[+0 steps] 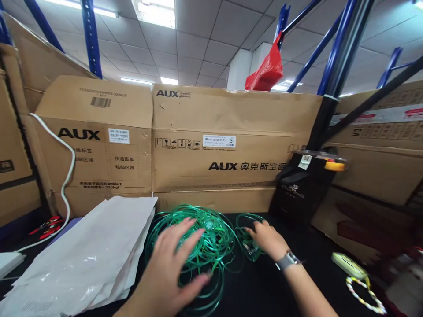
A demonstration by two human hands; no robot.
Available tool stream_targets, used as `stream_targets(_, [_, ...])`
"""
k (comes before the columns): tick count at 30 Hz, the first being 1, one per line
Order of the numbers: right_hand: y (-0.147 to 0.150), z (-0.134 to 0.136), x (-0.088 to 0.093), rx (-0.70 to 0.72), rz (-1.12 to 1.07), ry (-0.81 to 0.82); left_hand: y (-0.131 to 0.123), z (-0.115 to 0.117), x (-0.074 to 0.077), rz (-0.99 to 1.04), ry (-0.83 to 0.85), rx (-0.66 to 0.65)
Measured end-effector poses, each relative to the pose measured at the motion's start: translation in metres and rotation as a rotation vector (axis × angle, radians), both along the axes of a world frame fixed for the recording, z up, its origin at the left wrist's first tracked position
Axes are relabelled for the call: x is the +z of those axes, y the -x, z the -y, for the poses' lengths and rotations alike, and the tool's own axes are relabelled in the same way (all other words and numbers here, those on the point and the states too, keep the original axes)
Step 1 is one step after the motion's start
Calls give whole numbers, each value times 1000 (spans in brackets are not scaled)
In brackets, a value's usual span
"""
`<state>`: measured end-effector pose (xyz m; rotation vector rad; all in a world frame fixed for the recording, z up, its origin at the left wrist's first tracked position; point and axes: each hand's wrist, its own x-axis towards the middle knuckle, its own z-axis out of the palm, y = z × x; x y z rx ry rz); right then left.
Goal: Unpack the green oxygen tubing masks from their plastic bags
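Note:
A tangled heap of thin, shiny green clear tubing (214, 237) lies on the black tabletop. My left hand (172, 259) is over the near left side of this heap, fingers spread, holding nothing. To the right of the heap, my right hand (267, 237), with a watch on its wrist, has its fingers curled down on a smaller coil of green tubing (247, 216). A clear plastic piece (249, 252) shows under those fingers. Its exact kind is hard to make out. A strand of tubing runs between the heap and the smaller coil.
White plastic mailing bags (89, 246) are stacked at left, near a white cable (71, 171). Large cardboard boxes (214, 114) wall off the back. A black bag (294, 189) stands at back right. A pale green device (348, 264) with a beaded strap (363, 297) lies at right.

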<state>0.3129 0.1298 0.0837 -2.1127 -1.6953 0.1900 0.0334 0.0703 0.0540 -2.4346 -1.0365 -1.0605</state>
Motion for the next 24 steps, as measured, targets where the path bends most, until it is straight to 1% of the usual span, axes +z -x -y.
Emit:
stream_targets(2, [-8, -2, -26, -61, -30, 35, -6, -10, -20, -213, 59, -67])
stream_targets(4, [-13, -2, -45, -71, -106, 64, -11, -21, -42, -366, 125, -93])
stream_targets(6, [-17, -5, -57, -58, -211, 71, -12, -32, -58, -386, 172, -65])
stream_targets(8, [-22, -11, -61, -45, -331, 33, -10, -38, -66, -358, 181, -22])
stream_targets(9, [-24, -14, -60, -40, -396, -7, -9, -39, -67, -346, 179, -7])
stream_targets(11, [-28, -17, -53, -17, -539, -129, -7, -38, -65, -327, 171, -5])
stream_targets(14, [-25, -12, -31, 63, -747, -341, -3, -29, -58, -262, 157, -44])
stream_targets(17, [-9, -5, -5, 225, -988, -493, 1, -18, -51, -148, 154, -76])
stream_targets(19, [9, -3, 6, 393, -1155, -515, 2, -13, -48, -60, 189, -91])
stream_targets(21, [29, -4, 5, 500, -1201, -486, 2, -12, -48, 57, 248, -103])
stream_targets(22, [39, -4, 0, 513, -1177, -471, 2, -12, -49, 126, 277, -103])
stream_targets(24, [57, -5, -15, 507, -1134, -468, 2, -16, -54, 268, 325, -107])
